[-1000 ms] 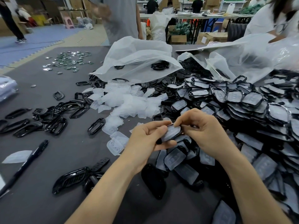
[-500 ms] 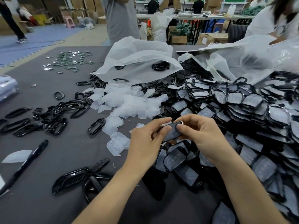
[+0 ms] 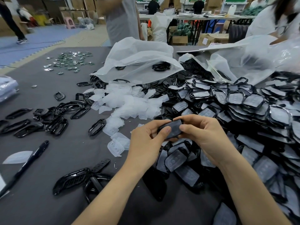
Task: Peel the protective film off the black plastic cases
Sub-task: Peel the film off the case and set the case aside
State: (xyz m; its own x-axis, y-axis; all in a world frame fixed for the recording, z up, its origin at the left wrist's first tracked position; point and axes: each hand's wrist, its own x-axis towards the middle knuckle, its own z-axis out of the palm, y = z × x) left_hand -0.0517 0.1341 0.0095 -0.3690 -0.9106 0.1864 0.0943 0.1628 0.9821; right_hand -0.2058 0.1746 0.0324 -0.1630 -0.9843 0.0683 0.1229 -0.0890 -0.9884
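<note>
Both hands hold one black plastic case (image 3: 172,129) above the table's middle. My left hand (image 3: 146,142) grips its left end, thumb on its face. My right hand (image 3: 201,133) pinches its right end between thumb and forefinger. The case's face looks dull grey, as if covered by film. A large heap of film-covered black cases (image 3: 253,114) fills the right side. A pile of loose translucent films (image 3: 129,103) lies just beyond my hands.
Black frames (image 3: 48,120) lie scattered at the left, with a black pen (image 3: 26,163) near the front left. White plastic bags (image 3: 139,59) lie at the back. Small shiny metal pieces (image 3: 69,60) sit far left. People stand beyond the grey table (image 3: 48,184).
The case has turned in my hands, from tilted with a pale film face to lying flatter. My right thumb and forefinger have shifted to its right end.
</note>
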